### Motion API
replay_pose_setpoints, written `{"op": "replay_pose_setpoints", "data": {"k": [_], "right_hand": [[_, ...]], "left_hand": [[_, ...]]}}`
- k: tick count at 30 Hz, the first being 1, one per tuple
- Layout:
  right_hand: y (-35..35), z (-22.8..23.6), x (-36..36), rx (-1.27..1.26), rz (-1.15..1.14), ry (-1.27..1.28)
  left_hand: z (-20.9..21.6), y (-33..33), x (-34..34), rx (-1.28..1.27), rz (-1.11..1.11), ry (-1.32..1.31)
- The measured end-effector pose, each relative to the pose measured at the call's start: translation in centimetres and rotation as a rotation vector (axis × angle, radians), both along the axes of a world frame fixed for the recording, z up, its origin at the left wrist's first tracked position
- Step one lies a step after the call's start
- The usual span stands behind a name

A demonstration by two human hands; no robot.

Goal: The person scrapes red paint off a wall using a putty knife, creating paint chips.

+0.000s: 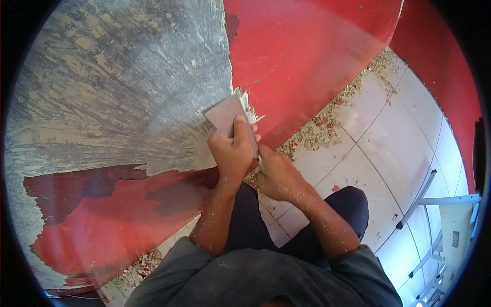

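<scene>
A wide flat scraper [225, 113] rests with its blade against the wall, where red paint [302, 61] meets a stripped grey patch [128, 92]. My left hand [232, 153] is closed around the blade, thumb lying along its face. Lower and to the right, my right hand [281, 176] is wrapped around the handle end, most of which it hides. Beside the blade's right corner, a torn strip of pale paint [249, 106] curls off the wall. Small pale flakes dot both forearms.
Paint chips [322, 128] are scattered along the wall's foot on white floor tiles [381, 133]. A light-coloured stepladder [450, 200] stands at the far right. Below the grey patch runs a red and dark maroon band [123, 204]. Another red wall [440, 56] rises at the upper right.
</scene>
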State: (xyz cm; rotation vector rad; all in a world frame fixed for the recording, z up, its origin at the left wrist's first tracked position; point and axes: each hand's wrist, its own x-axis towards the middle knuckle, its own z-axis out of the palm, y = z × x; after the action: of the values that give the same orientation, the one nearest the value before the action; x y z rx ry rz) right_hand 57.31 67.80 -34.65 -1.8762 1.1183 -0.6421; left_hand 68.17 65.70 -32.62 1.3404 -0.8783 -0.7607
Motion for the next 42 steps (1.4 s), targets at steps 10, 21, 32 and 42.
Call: {"op": "replay_pose_setpoints", "data": {"k": [10, 21, 32, 42], "right_hand": [[-0.8, -0.9, 0.3, 0.018, -0.007, -0.039], [-0.2, 0.7, 0.1, 0.042, 0.029, -0.01], [-0.9, -0.9, 0.5, 0.037, -0.037, -0.114], [-4.1, -5.1, -1.1, -0.188, -0.172, -0.256]], "left_hand": [[-0.4, -0.6, -0.4, -0.044, 0.048, 0.037], [0.6, -0.3, 0.3, 0.047, -0.03, 0.002], [0.9, -1.2, -0.3, -0.23, 0.051, -0.405], [-3.1, 0.9, 0.9, -0.258, -0.287, -0.702]]}}
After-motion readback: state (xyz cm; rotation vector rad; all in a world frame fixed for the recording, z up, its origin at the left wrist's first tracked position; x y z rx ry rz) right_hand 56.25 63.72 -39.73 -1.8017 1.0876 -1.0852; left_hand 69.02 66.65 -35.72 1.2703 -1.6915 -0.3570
